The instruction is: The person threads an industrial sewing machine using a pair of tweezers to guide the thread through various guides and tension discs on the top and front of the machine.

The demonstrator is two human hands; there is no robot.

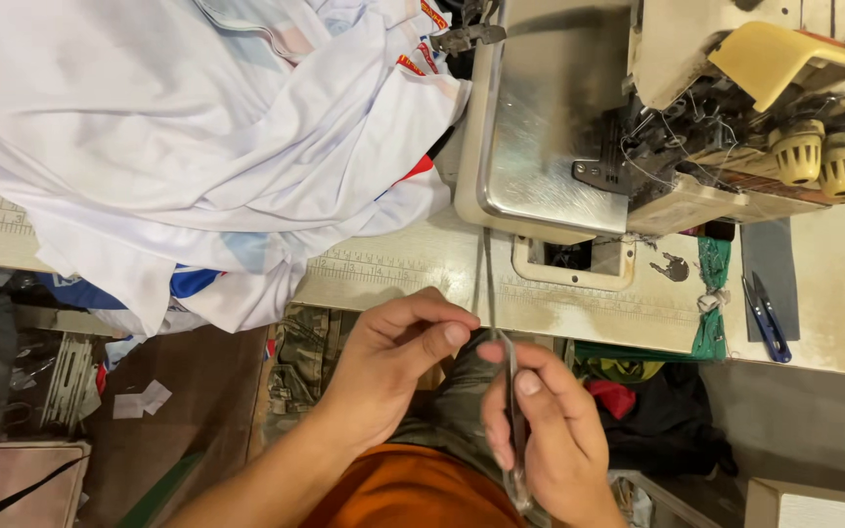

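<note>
Hands [471,391] pinch strip [514,411]; garments [198,147] (heaped) beside machine [735,108].

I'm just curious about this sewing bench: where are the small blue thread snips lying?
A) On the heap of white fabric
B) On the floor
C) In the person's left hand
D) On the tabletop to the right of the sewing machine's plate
D: the blue thread snips lie on the table, right of the sewing machine; neither hand holds them.

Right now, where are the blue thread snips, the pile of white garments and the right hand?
blue thread snips [765,318], head view, on the handles.
pile of white garments [178,137], head view, mid-pile fold.
right hand [550,430], head view, on the knuckles.
</note>
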